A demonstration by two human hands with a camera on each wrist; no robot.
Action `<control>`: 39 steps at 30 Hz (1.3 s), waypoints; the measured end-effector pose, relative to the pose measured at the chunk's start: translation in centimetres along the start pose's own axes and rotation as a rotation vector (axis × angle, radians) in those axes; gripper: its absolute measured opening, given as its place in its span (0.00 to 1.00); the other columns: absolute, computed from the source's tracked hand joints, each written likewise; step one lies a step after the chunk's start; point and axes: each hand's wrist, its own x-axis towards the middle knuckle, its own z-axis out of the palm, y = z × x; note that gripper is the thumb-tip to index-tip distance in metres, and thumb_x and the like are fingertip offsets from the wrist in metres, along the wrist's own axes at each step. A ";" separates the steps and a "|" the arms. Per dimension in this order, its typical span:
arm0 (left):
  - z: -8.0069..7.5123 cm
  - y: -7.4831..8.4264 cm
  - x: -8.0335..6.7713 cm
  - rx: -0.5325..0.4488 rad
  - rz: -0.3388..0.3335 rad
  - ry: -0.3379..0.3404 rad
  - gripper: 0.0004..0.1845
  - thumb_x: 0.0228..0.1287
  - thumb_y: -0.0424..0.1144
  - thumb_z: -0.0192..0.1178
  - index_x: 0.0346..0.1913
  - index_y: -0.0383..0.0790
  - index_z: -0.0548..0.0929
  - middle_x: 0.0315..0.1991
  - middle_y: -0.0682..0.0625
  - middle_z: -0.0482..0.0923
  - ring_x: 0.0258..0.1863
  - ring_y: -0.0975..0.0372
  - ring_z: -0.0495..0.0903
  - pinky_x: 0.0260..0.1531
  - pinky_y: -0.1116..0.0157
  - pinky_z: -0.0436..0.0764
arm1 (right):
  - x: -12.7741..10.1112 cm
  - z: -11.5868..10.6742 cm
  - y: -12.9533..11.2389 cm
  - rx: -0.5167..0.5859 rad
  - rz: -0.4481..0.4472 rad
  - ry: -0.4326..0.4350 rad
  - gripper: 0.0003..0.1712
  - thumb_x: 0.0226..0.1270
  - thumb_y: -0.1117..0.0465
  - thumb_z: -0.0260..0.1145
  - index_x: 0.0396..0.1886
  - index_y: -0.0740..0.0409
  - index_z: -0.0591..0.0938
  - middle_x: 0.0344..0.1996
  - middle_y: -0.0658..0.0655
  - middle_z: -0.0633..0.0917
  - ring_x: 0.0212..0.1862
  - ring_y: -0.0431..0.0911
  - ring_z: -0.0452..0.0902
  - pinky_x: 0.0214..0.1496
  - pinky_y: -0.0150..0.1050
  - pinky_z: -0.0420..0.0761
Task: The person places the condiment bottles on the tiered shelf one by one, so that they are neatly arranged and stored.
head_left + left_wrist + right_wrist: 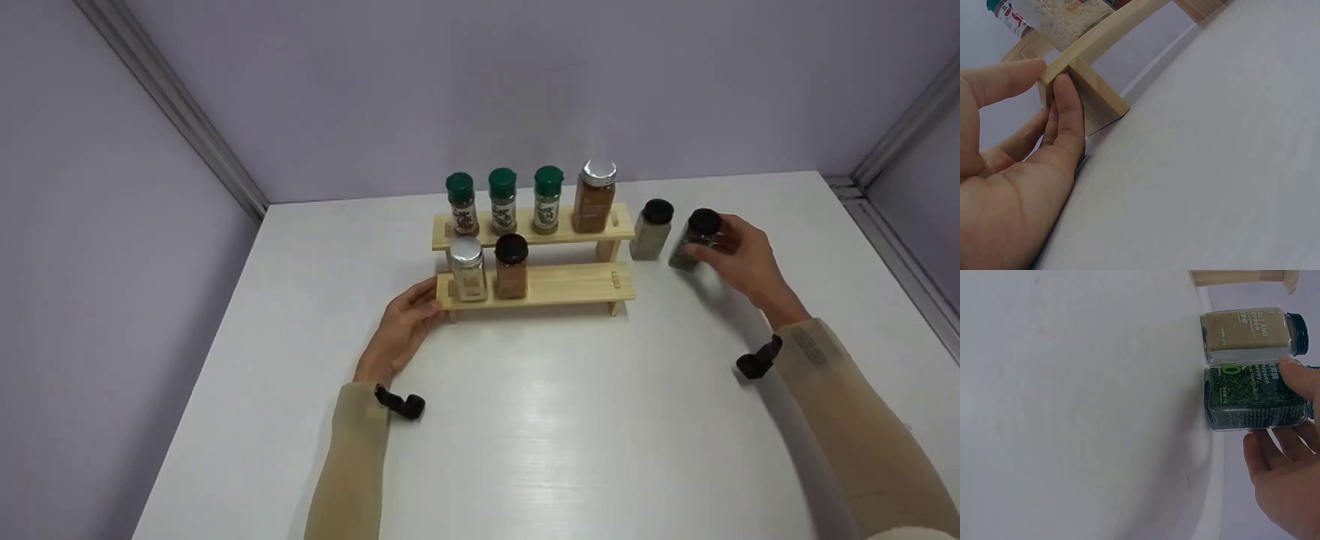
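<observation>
My left hand [400,328] pinches the left end of the lower tier of a two-tier wooden spice rack [566,283], thumb on top and fingers under the board. To the right of the rack, my right hand [746,262] grips a square glass jar of chopped parsley [1252,396] with a black lid, thumb on one side and fingers on the other. The jar is upright, its base close to the white table. Just left of it stands a salt and pepper jar [1247,332], also black-lidded.
Three green-capped spice jars [503,202] and a silver-lidded jar of brown powder [595,199] line the upper tier. On the lower tier are a silver-lidded jar [469,271] and a black-lidded jar [511,268]. A pale wall [360,90] rises behind the table [525,435].
</observation>
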 end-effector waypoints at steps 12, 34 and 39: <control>0.2 -0.5 0.1 -0.001 0.014 -0.005 0.30 0.78 0.24 0.57 0.80 0.30 0.66 0.74 0.37 0.69 0.70 0.54 0.75 0.68 0.63 0.80 | -0.4 -0.2 0.3 0.007 -0.028 0.025 0.37 0.78 0.55 0.71 0.80 0.59 0.70 0.70 0.61 0.77 0.71 0.49 0.74 0.78 0.39 0.74; 0.0 -0.1 -0.1 0.023 0.017 -0.013 0.31 0.78 0.26 0.59 0.79 0.31 0.66 0.73 0.38 0.70 0.69 0.55 0.75 0.68 0.64 0.80 | -3.2 -1.5 -4.9 0.088 -0.283 0.088 0.29 0.71 0.67 0.75 0.70 0.60 0.80 0.53 0.39 0.84 0.57 0.31 0.81 0.59 0.20 0.80; 0.0 -0.1 -0.1 0.010 0.016 -0.003 0.31 0.78 0.26 0.59 0.79 0.32 0.66 0.73 0.39 0.70 0.68 0.55 0.76 0.66 0.64 0.81 | -3.8 -1.1 -6.8 0.105 -0.321 0.087 0.28 0.69 0.68 0.77 0.67 0.61 0.82 0.51 0.40 0.85 0.56 0.34 0.82 0.57 0.21 0.81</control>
